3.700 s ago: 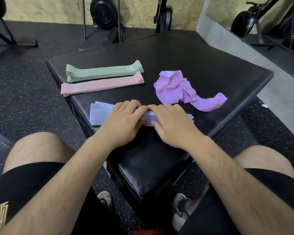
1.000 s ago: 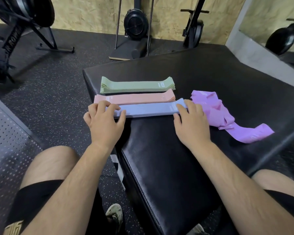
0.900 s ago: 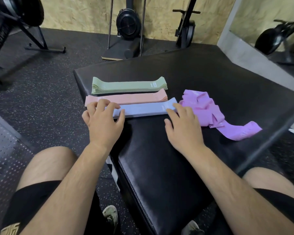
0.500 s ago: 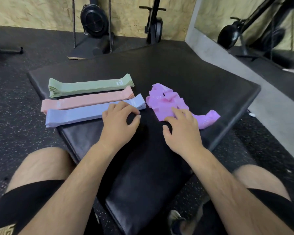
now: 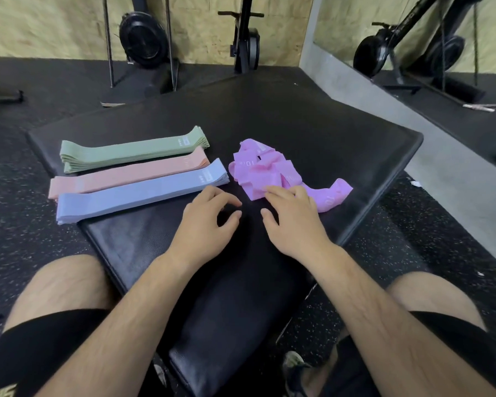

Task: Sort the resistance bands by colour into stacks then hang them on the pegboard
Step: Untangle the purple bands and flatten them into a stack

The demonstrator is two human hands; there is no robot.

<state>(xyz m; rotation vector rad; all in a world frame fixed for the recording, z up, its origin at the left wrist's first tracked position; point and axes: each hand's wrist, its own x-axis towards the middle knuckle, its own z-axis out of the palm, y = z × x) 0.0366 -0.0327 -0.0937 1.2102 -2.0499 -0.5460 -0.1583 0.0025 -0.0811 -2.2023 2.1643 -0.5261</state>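
Three flat stacks of resistance bands lie side by side on a black padded bench (image 5: 312, 133): a green stack (image 5: 132, 151) farthest, a pink stack (image 5: 126, 174) in the middle, a blue stack (image 5: 141, 193) nearest me. To their right sits a loose tangled heap of purple bands (image 5: 267, 173) with one end trailing right. My left hand (image 5: 208, 224) hovers just off the blue stack's right end, fingers loosely curled, holding nothing. My right hand (image 5: 294, 219) has its fingertips on the near edge of the purple heap.
Rowing machines and other gym gear stand on the dark rubber floor along the far plywood wall (image 5: 201, 27). A mirror (image 5: 441, 38) lines the right wall above a grey ledge. My bare knees flank the bench's near end. No pegboard is in view.
Both hands left the blue stack, which now lies beside the pink one. They moved right; my right hand reached the purple heap and my left hand came off the blue bands.
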